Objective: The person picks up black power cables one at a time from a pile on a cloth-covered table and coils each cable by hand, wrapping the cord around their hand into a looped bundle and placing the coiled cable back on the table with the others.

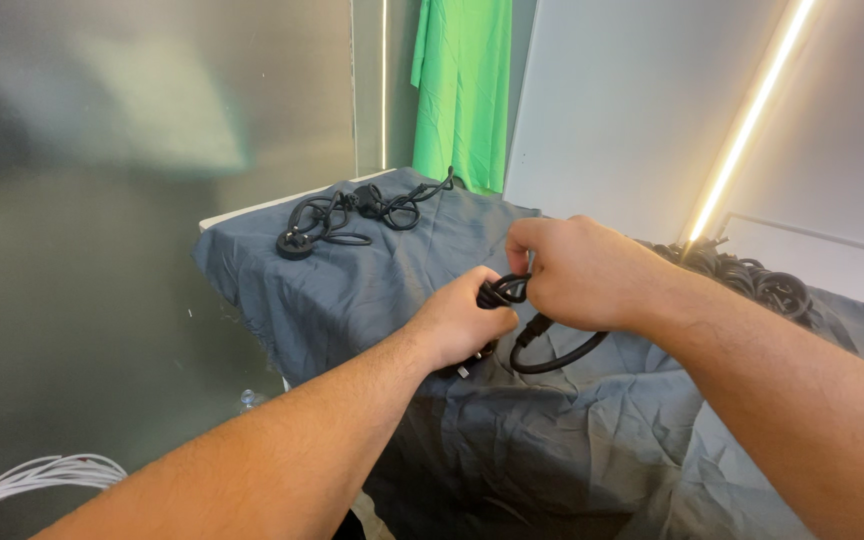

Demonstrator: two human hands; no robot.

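Fingers, left hand (462, 322): curled closed around a bundled black power cable (537, 345), gripping it at the bundle's left side; fingertips hidden under the hand.
Fingers, right hand (577, 272): pinched shut on the top of the same cable, thumb and forefinger meeting at a small loop (505, 291) of it between the two hands.
Held cable, position: near the middle of the scene, just above the grey cloth (372, 290), with one black loop hanging below the right hand and a plug end showing beneath the left.
Hands, relation: touching or nearly so, both on the one cable; forearms entered from the near edge, left from lower left, right from lower right.
Cloth: dark grey, wrinkled, draped over a table and falling off its left and near edges.
Second cable (352, 215): black, coiled and loosely knotted, lay on the far left part of the cloth, well apart from the hands, its round plug at the left end.
Cable heap (752, 275): several black cables piled at the far right of the cloth, behind the right forearm.
Green fabric (462, 85): hung against the far wall, behind the table.
Light strip (752, 115): lit, slanted along the right wall.
White wires (37, 480): thin bundle at the near left, below table level.
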